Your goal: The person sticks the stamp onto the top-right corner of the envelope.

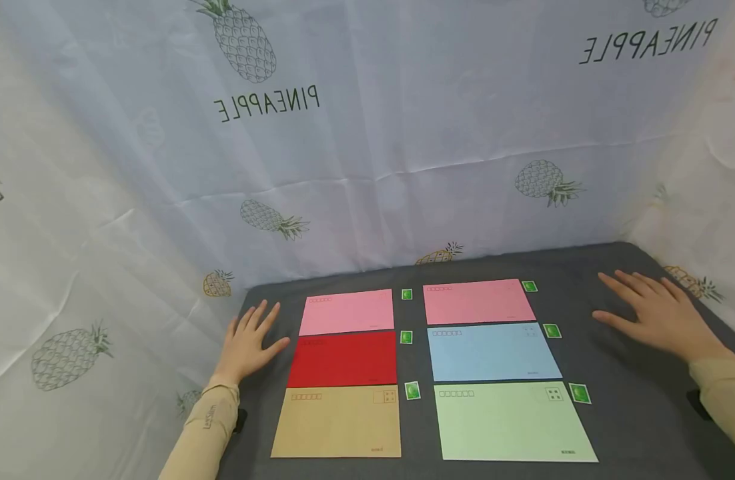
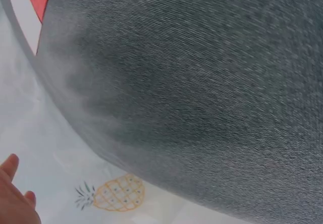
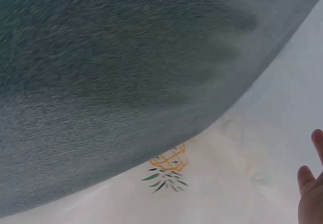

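Observation:
Two columns of envelopes lie flat in the head view. On the left are a pink envelope (image 1: 347, 313), a red envelope (image 1: 343, 360) and a tan envelope (image 1: 337, 423). The right column has another pink envelope (image 1: 478, 303), a blue envelope (image 1: 493, 353) and a light green envelope (image 1: 511, 423). Beside each one's right edge sits a small green stamp, such as the stamp (image 1: 412, 391) by the tan envelope. My left hand (image 1: 247, 347), fingers spread and holding nothing, is left of the red envelope. Far to the right, my right hand (image 1: 661, 313) also has its fingers extended, holding nothing.
A dark grey cloth (image 1: 631, 407) covers the table. White curtains (image 1: 391, 133) printed with pineapples hang behind it and at both sides, close to the table's edges. Dark wrist straps show under both sleeves.

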Available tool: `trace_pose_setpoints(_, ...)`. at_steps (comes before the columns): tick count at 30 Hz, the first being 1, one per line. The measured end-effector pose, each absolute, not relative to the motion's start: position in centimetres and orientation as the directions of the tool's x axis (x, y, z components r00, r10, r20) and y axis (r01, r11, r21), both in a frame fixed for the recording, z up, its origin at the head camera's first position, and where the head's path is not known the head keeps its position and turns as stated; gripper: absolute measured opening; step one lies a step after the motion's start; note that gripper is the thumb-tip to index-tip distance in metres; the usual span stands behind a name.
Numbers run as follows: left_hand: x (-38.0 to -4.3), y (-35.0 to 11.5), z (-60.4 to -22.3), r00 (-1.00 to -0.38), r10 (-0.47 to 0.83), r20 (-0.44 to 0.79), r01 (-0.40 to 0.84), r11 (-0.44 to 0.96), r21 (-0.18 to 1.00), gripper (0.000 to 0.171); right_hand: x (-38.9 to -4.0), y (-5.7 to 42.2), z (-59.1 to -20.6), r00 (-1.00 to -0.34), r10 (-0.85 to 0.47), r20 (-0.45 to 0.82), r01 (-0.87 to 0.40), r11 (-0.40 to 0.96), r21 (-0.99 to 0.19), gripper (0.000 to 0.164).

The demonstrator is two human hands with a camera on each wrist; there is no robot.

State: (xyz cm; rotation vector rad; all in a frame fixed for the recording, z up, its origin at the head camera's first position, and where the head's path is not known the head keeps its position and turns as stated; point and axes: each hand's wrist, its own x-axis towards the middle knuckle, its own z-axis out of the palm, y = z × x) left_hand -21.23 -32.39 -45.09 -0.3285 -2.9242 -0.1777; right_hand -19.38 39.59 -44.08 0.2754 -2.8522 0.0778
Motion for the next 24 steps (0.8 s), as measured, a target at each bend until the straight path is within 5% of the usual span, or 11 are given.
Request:
trace_pose_setpoints(14,-21.6,-30.5,-45.2,-0.948,0.172,0.267,0.232,0.949,0.213,0.068,-19.8,36.8,-42.3,-0.883,-0.236,0.406,-0.304,0.946,-0.112,0.062)
trace_pose_setpoints(24,-22.7,-29.8,-45.9,-0.965,0.061,0.255,0.147,0.93,0.335,0.058,-20.0,34.3,-41.4,-0.904,-0.182,0.387,-0.285,0.931,-0.229,0.045)
